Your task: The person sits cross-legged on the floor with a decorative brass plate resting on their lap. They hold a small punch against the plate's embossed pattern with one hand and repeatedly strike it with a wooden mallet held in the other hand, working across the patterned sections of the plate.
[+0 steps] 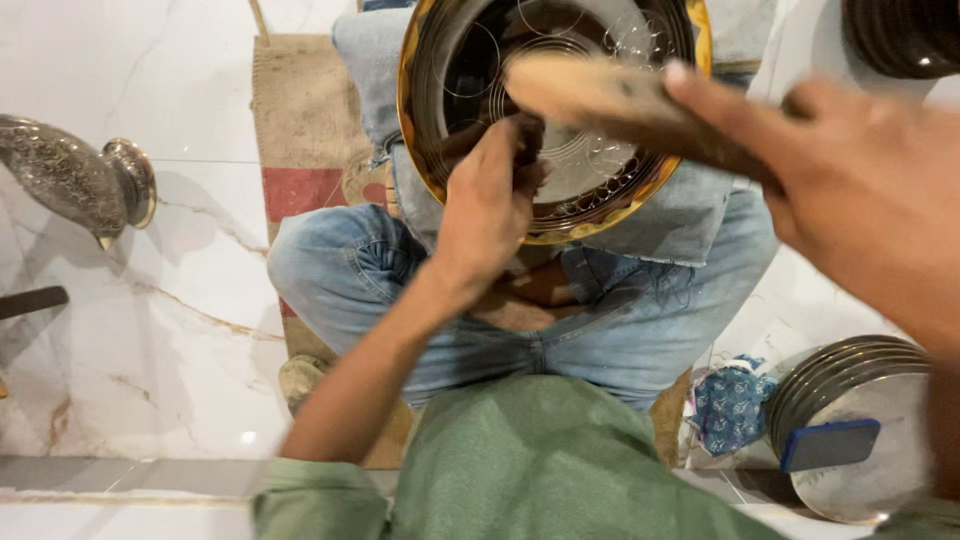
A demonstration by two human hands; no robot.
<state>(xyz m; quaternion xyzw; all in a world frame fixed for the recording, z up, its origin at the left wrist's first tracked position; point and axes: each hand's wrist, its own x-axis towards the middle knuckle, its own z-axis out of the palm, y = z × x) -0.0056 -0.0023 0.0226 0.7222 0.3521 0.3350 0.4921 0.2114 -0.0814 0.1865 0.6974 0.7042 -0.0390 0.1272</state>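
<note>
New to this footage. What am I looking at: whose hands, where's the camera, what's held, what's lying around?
There is no machine here. One camera sits on a person's head and looks straight down, so you see their green shirt, crossed legs in jeans and both bare hands.

The left hand presses a small tool, mostly hidden by the fingers, against the inside of a round metal plate with a golden rim, propped on the lap over a cloth. The right hand grips a wooden mallet, blurred by motion, above the plate.

The person sits on a mat on a white marble floor. At left lies an embossed metal vessel. At lower right is a stack of plates with a blue block on it, next to a blue cloth.
</note>
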